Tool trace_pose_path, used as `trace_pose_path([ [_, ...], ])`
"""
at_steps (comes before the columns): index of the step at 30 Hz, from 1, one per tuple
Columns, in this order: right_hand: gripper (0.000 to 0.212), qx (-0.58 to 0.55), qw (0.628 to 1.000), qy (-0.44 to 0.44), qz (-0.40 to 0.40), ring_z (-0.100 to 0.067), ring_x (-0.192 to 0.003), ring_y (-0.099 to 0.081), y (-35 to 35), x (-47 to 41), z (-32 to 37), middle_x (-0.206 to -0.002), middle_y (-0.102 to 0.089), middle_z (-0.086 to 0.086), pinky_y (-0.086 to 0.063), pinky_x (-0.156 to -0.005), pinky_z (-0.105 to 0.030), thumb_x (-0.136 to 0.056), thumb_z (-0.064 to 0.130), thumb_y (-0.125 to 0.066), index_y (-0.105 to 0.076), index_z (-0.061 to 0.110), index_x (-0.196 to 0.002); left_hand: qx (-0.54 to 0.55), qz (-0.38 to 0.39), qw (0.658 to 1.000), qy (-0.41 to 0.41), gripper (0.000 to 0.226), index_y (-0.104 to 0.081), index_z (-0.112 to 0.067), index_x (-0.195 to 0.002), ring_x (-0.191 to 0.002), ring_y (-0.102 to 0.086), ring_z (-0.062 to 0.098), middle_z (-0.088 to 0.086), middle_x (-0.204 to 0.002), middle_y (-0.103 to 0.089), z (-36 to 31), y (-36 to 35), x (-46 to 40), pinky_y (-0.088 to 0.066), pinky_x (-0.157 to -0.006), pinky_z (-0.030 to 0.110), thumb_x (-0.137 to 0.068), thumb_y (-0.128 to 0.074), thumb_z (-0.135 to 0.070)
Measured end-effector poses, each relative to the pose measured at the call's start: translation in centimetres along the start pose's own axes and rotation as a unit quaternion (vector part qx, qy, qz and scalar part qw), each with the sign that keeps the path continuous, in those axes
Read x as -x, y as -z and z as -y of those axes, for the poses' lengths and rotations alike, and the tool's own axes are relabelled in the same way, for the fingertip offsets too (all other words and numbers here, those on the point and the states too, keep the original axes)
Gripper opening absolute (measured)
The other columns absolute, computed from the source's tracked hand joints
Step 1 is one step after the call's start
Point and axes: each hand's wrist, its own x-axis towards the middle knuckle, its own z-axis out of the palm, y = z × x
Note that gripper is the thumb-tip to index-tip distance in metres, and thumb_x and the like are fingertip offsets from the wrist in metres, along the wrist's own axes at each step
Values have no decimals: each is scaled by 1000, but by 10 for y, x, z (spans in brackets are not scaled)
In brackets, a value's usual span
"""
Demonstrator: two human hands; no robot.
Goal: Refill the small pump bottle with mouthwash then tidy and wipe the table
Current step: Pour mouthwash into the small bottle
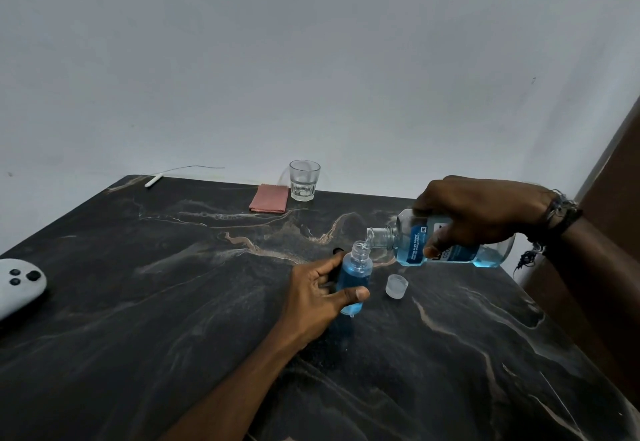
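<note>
dark marbled table [173,302] against grey wall [311,60]; left grip [318,293] holds small bottle [355,278], right grip [481,215] holds mouthwash bottle [485,250].

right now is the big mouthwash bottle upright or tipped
Tipped: the right hand holds the mouthwash bottle nearly sideways, its uncapped neck over the small bottle.

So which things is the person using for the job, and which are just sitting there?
For the job:
- small bottle, in left hand
- mouthwash bottle, tipped by right hand
- cap
- cloth, probably for wiping

Just lying about:
- glass
- white gadget
- white stick with wire
</note>
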Motion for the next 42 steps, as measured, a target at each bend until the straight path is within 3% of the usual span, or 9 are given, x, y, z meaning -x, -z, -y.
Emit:
trace_pose_path([
  [7, 31, 6, 1000, 1, -1, -5, -76, -62, 1, 0, 1, -88, -68, 9, -55, -71, -34, -76, 42, -79, -73, 25, -102, 2, -1, 1000, 7, 49, -69, -52, -105, -104, -71, 11, -17, -110, -74, 0, 0, 0, -57, -83, 23, -65, -85, -30],
  [25, 32, 10, 1000, 0, 3, -15, -82, -64, 3, 0, 3, -92, -69, 2, -55, -77, -43, -76, 43, -78, -72, 23, -101, 0, -1, 1000, -1, 49, -69, -54, -105, -104, -71, 10, -19, -109, -74, -1, 0, 0, -57, -83, 23, -65, -85, -31],
  [42, 28, -16, 999, 28, -17, -6, -78, -62, -5, -3, -5, -91, -69, 7, -54, -72, -33, -77, 41, -78, -73, 28, -101, 3, 1, 1000, -10, 48, -69, -51, -106, -102, -72, 11, -17, -109, -74, -1, 1, 1, -57, -81, 21, -67, -85, -29],
])
